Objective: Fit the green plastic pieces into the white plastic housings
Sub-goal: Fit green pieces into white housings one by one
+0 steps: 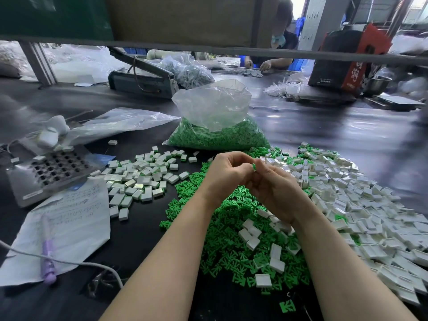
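left hand (228, 173) grip curled, pinching green piece (254, 167) | right hand (275, 188) grip curled, apparently same piece

Both forearms reach forward and converge. The left hand (228, 171) and right hand (275, 186) meet, fingers curled, fingertips touching at the pinch.

green pieces (234, 230), white housings (361, 205), black table (143, 230), purple pen (48, 262), red box (349, 59)

I see a long dark surface (324, 135) under a grey shelf rail (301, 54), a pale pillar (317, 22) behind it, and daylight from a window (416, 8) at far right.
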A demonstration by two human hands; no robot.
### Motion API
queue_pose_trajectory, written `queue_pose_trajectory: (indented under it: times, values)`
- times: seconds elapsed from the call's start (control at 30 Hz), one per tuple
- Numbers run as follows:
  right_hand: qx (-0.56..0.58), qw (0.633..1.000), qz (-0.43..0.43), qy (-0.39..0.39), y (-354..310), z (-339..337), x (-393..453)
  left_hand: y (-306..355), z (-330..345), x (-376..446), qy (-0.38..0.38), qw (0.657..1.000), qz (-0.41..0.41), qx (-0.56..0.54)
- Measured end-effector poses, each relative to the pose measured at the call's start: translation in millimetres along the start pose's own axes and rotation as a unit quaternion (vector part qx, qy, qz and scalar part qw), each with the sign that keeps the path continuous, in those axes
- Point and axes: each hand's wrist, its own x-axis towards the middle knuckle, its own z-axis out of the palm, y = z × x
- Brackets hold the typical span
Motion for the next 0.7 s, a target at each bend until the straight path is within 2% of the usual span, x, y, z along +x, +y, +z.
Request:
queue_pose_trajectory:
  times: [0.23, 0.7]
  values:
    - [-0.035, 0.999, -0.010, 0.007, 4, 0, 0, 2, 10, 0, 0.041, 0.998, -0.022, -0.035]
    - [-0.018, 0.999, -0.031, 0.022, 4, 2, 0, -9, 7, 3, 0.009, 0.999, 0.023, -0.025]
